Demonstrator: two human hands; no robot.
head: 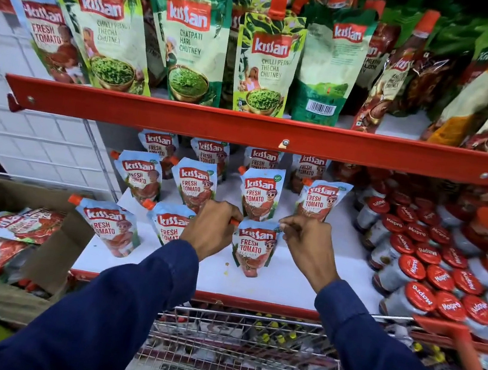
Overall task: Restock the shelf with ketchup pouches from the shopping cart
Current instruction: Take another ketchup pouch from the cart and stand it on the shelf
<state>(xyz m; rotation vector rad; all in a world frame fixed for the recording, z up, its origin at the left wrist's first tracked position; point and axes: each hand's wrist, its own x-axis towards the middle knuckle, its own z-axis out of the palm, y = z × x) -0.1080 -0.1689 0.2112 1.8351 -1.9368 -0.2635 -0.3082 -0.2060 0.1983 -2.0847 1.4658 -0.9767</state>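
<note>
A Kissan Fresh Tomato ketchup pouch [254, 249] stands upright on the white shelf [286, 278], in the front row. My left hand [214, 231] pinches its orange cap at the top left corner. At the pouch's top right corner my right hand [306, 244] grips the edge. Two more pouches [108, 225] stand to the left in the same row, one partly hidden behind my left hand. Several others fill two rows behind. The wire shopping cart [228, 355] is right below my arms.
Mapro jars with red lids [431, 274] crowd the shelf's right side. A cardboard box [48, 251] at the left holds more ketchup pouches. Green chutney pouches [193, 46] line the upper shelf behind a red rail. The cart's red handle [469, 357] rises at right.
</note>
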